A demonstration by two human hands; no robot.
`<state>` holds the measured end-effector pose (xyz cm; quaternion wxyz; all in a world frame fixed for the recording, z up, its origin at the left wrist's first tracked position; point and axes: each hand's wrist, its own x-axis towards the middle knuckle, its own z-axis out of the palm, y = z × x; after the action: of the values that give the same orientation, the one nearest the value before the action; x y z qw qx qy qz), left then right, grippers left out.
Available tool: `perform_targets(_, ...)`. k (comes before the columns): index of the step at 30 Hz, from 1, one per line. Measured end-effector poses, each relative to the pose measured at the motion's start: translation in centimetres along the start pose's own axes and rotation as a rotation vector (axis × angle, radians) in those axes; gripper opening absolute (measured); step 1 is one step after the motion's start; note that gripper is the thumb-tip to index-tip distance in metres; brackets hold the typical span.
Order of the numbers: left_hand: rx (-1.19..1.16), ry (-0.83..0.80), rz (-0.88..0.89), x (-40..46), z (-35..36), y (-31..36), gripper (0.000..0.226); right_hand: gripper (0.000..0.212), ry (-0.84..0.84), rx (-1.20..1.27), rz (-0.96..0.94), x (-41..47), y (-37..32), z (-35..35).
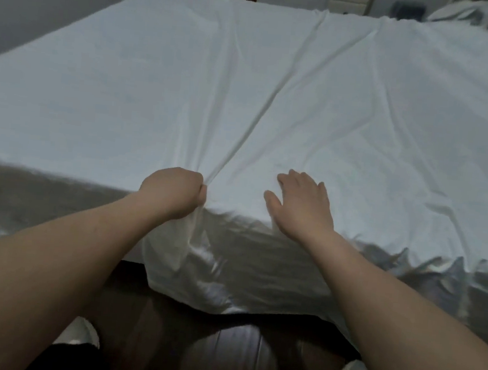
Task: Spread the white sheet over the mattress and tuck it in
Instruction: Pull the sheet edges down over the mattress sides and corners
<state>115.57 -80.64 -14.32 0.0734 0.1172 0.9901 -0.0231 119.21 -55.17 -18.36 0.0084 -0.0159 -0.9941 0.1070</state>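
Head camera, looking down the bed: I am watching the person standing at the near edge, where the white sheet (275,98) is already lying across the whole top of the mattress (42,195) and hanging over the near side toward the dark wood floor (220,352). The left hand (173,191) is bunching a fold of sheet in a closed fist right at the edge, and a long crease is running from that fist up the middle of the bed. The right hand (300,202) is lying flat just beside it, fingers spread and pressing on the cloth. I am reading this as the smoothing stage, with the spreading nearly done and the tucking not yet begun (the overhang is hanging loose and rumpled along the near side). The next move, as I am judging it, is calling for a steady pull toward the near edge to draw out that central crease while the flat palm sweeps outward, then gathering the hanging cloth and pushing it under the mattress. Far-corner wrinkles may be needing attention too.
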Motion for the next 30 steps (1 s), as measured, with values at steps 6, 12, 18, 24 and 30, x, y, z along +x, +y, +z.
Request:
perform_targets(6,0.042,-0.035,0.108,0.5,-1.2,-0.2,0.032,0.063,-0.011,0.013,0.016,-0.5,0.1,0.0)
perform_targets(12,0.048,-0.013,0.175,-1.7,-0.7,-0.5,0.037,0.063,-0.034,0.014,0.060,-3.6,-0.1,-0.1)
perform_targets(18,0.085,-0.007,0.125,-3.3,0.1,-2.1,0.036,0.073,-0.167,-0.015,0.019,-6.8,-1.7,-1.2)
perform_targets(24,0.264,-0.071,-0.007,-3.6,-0.5,-4.8,0.022,0.042,0.016,0.315,0.082,-8.3,2.4,-4.9)
perform_targets(30,0.095,0.288,0.335,-5.4,-2.5,6.8,0.033,0.063,0.153,0.138,0.667,-10.1,11.5,-5.7)
